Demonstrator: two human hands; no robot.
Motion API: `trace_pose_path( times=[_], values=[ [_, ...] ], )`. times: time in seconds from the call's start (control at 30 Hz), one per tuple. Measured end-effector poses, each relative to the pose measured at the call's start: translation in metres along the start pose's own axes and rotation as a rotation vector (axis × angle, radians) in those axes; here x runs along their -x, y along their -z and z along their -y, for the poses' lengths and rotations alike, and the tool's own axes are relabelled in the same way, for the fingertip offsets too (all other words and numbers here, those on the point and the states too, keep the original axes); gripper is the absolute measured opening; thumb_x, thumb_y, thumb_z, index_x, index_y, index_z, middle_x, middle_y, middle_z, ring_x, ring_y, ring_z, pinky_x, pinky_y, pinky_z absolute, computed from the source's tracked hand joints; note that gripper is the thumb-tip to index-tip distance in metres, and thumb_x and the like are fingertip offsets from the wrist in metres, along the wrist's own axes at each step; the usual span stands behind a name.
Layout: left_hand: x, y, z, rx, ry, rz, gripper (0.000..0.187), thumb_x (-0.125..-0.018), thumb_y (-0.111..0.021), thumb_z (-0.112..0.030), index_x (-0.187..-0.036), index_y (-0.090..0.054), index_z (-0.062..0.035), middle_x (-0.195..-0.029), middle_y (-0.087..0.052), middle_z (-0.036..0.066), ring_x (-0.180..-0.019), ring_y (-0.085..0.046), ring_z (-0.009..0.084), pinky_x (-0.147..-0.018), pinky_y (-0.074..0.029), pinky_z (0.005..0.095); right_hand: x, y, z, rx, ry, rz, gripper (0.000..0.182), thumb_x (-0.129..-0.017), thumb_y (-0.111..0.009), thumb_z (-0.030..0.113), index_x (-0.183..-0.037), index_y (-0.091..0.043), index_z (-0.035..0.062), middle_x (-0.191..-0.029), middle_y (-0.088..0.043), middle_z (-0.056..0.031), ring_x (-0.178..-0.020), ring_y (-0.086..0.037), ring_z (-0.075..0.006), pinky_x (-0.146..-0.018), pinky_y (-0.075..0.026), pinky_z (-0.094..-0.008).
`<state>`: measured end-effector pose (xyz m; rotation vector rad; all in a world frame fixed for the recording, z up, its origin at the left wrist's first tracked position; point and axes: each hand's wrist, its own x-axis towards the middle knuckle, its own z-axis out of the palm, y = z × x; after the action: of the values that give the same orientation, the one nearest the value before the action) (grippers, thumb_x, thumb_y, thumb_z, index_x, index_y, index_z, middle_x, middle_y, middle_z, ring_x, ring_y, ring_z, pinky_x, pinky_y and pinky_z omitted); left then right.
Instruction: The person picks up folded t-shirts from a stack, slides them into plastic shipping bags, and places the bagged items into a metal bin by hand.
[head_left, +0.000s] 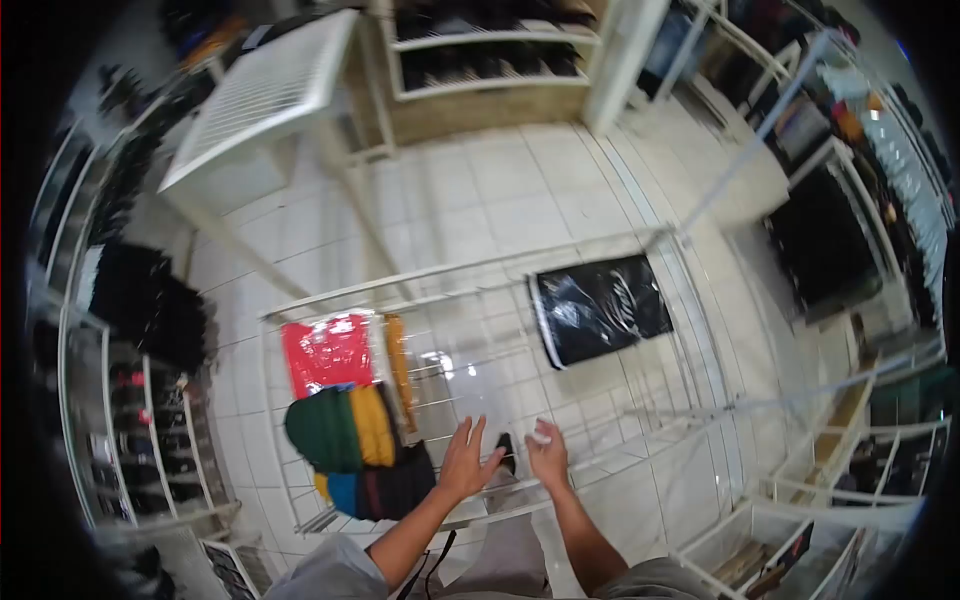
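Head view: left hand (468, 458) spread, right hand (547, 452) pinching something small near glass table (640, 400) edge.

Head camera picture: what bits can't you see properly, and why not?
- Right hand: its fingers hold something small and pale, too small and blurred to name.
- Left hand: a dark thing beside it is partly covered by the hand.
- Folded clothes: the lower pieces are hidden under the top ones.
- Black packet: its print is too blurred to read.
- Picture corners: blacked out by the round lens.

Glass counter (480, 370), black bagged garment (600, 308), red bagged garment (326, 352), stack of folded coloured shirts (360, 450) lying on it
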<state>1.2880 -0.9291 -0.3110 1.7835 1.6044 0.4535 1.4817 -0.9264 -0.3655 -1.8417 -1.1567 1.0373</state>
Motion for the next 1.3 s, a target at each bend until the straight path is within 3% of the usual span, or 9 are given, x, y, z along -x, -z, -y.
trace_pose_path(
  times=[0.3, 0.4, 0.57, 0.7, 0.77, 0.9, 1.03, 1.1, 1.3],
  values=[
    [0.353, 0.151, 0.101, 0.188, 0.304, -0.575, 0.064, -0.099, -0.063, -0.04, -0.143, -0.049, 0.0031, -0.138, -0.055, 0.029, -0.13, -0.053, 0.0431, -0.111, -0.042, 0.0461, 0.273, -0.09, 0.099, -0.219, 0.065, 0.557, 0.028, -0.095, -0.067, 0.004, -0.122, -0.064, -0.0007, -0.098, -0.067, -0.0031, -0.079, -0.061, -0.0076, -0.071, -0.051, -0.0223],
    [0.457, 0.209, 0.129, 0.131, 0.58, -0.762, 0.058, -0.097, -0.065, -0.039, -0.138, -0.055, 0.0012, -0.132, -0.062, 0.025, -0.121, -0.061, 0.0406, -0.103, -0.048, 0.0456, 0.332, -0.149, 0.141, -0.139, 0.177, 0.771, 0.026, -0.096, -0.068, 0.009, -0.12, -0.065, 0.0005, -0.094, -0.068, -0.0013, -0.08, -0.062, -0.0075, -0.07, -0.051, -0.024],
    [0.557, 0.256, 0.173, 0.22, 0.713, -1.046, 0.05, -0.098, -0.065, -0.036, -0.133, -0.06, -0.0002, -0.122, -0.069, 0.023, -0.102, -0.071, 0.0308, -0.088, -0.055, 0.0395, 0.38, -0.226, 0.223, -0.078, 0.496, 0.912, 0.025, -0.093, -0.069, 0.015, -0.115, -0.071, 0.0042, -0.089, -0.073, -0.0066, -0.073, -0.066, -0.0118, -0.067, -0.054, -0.0274],
    [0.55, 0.286, 0.194, 0.449, 0.693, -1.154, 0.047, -0.097, -0.068, -0.035, -0.127, -0.065, 0.001, -0.112, -0.073, 0.019, -0.095, -0.073, 0.0284, -0.085, -0.056, 0.0362, 0.388, -0.272, 0.27, -0.059, 0.552, 0.897, 0.026, -0.092, -0.069, 0.016, -0.116, -0.071, 0.0053, -0.094, -0.074, -0.0074, -0.077, -0.069, -0.0154, -0.067, -0.056, -0.0294],
    [0.533, 0.302, 0.2, 0.504, 0.632, -1.064, 0.045, -0.097, -0.068, -0.033, -0.127, -0.065, 0.0006, -0.109, -0.074, 0.018, -0.093, -0.073, 0.0246, -0.082, -0.056, 0.0344, 0.386, -0.293, 0.283, -0.05, 0.638, 0.876, 0.027, -0.093, -0.068, 0.019, -0.117, -0.071, 0.0058, -0.094, -0.073, -0.0082, -0.078, -0.069, -0.0158, -0.067, -0.055, -0.0298],
    [0.489, 0.326, 0.237, 0.552, 0.547, -0.835, 0.036, -0.098, -0.068, -0.024, -0.124, -0.067, 0.0011, -0.101, -0.074, 0.01, -0.09, -0.069, 0.0133, -0.082, -0.055, 0.0269, 0.367, -0.345, 0.273, -0.117, 0.499, 0.902, 0.029, -0.096, -0.068, 0.013, -0.121, -0.067, -0.0001, -0.09, -0.069, -0.0042, -0.08, -0.066, -0.0114, -0.074, -0.054, -0.026],
    [0.444, 0.366, 0.292, 0.496, 0.488, -0.699, 0.034, -0.095, -0.072, -0.023, -0.12, -0.069, -0.0001, -0.098, -0.075, 0.009, -0.089, -0.07, 0.0127, -0.081, -0.055, 0.0265, 0.335, -0.399, 0.287, -0.252, 0.372, 0.908, 0.027, -0.097, -0.068, 0.015, -0.12, -0.067, 0.0009, -0.093, -0.069, -0.0053, -0.082, -0.069, -0.0139, -0.074, -0.055, -0.0268],
    [0.425, 0.421, 0.287, 0.404, 0.49, -0.641, 0.034, -0.095, -0.073, -0.024, -0.12, -0.07, -0.0003, -0.098, -0.076, 0.009, -0.088, -0.071, 0.0131, -0.08, -0.056, 0.0269, 0.323, -0.419, 0.307, -0.152, 0.259, 0.868, 0.027, -0.096, -0.07, 0.016, -0.119, -0.068, 0.0009, -0.095, -0.069, -0.0066, -0.082, -0.069, -0.0142, -0.074, -0.056, -0.0274],
    [0.351, 0.553, 0.313, 0.328, 0.337, -0.662, 0.033, -0.093, -0.074, -0.021, -0.118, -0.07, 0.0003, -0.096, -0.076, 0.009, -0.087, -0.071, 0.0123, -0.078, -0.057, 0.0272, 0.276, -0.476, 0.43, -0.265, 0.417, 0.848, 0.023, -0.096, -0.067, 0.01, -0.117, -0.069, 0.0013, -0.093, -0.07, -0.0069, -0.083, -0.068, -0.0127, -0.072, -0.055, -0.0266]
  ],
)
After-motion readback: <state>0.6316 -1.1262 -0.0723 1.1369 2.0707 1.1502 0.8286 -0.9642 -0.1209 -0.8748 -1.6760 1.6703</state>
